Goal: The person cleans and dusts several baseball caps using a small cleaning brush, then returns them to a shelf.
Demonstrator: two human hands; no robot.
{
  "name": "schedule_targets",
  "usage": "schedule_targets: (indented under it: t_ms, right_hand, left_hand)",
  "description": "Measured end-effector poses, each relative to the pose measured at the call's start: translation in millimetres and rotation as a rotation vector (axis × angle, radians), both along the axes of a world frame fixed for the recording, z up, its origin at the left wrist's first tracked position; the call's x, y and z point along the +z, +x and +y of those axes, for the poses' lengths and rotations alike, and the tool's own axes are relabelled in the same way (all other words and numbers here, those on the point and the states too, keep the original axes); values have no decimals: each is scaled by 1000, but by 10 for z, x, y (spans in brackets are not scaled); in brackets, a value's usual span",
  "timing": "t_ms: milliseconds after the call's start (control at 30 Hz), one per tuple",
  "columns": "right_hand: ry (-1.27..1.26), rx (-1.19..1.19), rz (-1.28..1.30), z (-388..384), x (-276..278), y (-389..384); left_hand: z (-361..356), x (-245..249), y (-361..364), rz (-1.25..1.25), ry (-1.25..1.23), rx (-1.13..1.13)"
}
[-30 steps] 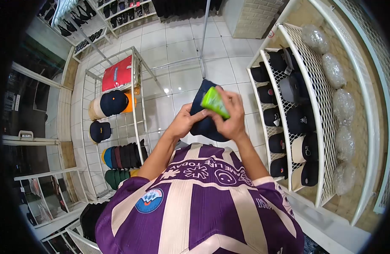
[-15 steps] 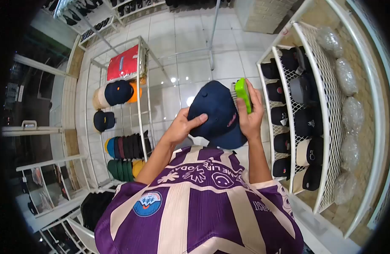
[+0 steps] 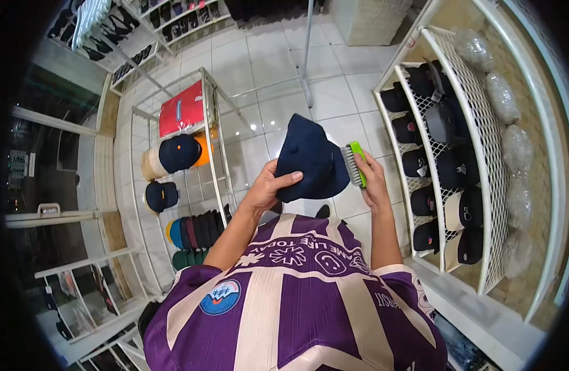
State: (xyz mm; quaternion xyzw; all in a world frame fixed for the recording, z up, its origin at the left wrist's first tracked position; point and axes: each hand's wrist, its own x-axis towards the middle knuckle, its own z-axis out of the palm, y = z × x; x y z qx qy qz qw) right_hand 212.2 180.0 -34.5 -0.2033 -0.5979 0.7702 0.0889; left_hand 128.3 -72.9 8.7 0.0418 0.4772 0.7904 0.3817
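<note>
My left hand [image 3: 269, 185] grips a navy baseball cap [image 3: 312, 161] at its left side, thumb lying on the fabric and the fingers hidden behind it. The cap is held up in front of my chest, its brim toward the right. In my right hand [image 3: 375, 180] is a green brush [image 3: 358, 162] with pale bristles. Those bristles face left, right at the cap's brim edge.
To the right stands a white mesh rack [image 3: 463, 123] filled with caps, plastic-wrapped bundles [image 3: 504, 96] along its far side. On the left, a white metal shelf [image 3: 213, 133] carries a red packaged item [image 3: 181, 108] and rows of caps [image 3: 195, 230]. White floor tiles [image 3: 260, 80] lie ahead.
The cap has turned, so its brim now points right instead of down and the front lettering no longer shows. My right hand and the brush have moved slightly down.
</note>
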Motion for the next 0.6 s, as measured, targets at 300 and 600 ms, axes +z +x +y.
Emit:
schedule_targets:
  t_ms: [300,600]
  right_hand:
    - [693,-188,75,-790,502,-91]
    - [995,-301,221,-1221,450,-608]
  left_hand:
    - [-365,83,-364,254,-203,-100]
    - [-780,79,-414,200,-82,-334]
